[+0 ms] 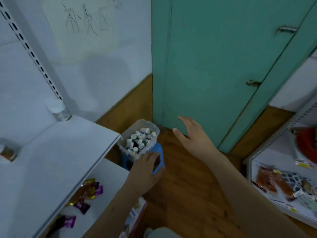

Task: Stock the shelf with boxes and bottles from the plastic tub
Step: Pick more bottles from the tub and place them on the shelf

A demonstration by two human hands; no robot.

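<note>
1. Far left: the white shelf [56, 148], its upper board nearly bare. One white-capped bottle [59, 109] stands upright at the back by the slotted upright [32, 54], and a small, blurred item [7, 154] lies at the left edge. Judged from this, stocking has barely begun.
2. Lower board: loose wrapped sweets [85, 193] in gold and purple, lying below the upper board's front edge.
3. Centre: the tub [151, 125], clear plastic, set on a blue stool [160, 157] on the wood floor [185, 194], just beside the shelf's right end. It is packed with small white-capped bottles [139, 140]; no boxes can be made out.
4. Left hand [145, 169]: down at the tub's near rim, fingers loosely bent over the rim and the stool top. Its grip holds nothing that can be seen; whether the fingertips touch the tub cannot be told.
5. Right hand [192, 133]: raised beside the tub in front of the green door [223, 66], fingers spread, its grip apart and empty.
6. Step in hand: reaching to the tub for the next pick. The next move calls for closing the fingers round one bottle, lifting it clear of its neighbours, and carrying it left to stand upright on the upper board.
7. Far right: a second shelf [267, 162] with snack packets [274, 181].
</note>
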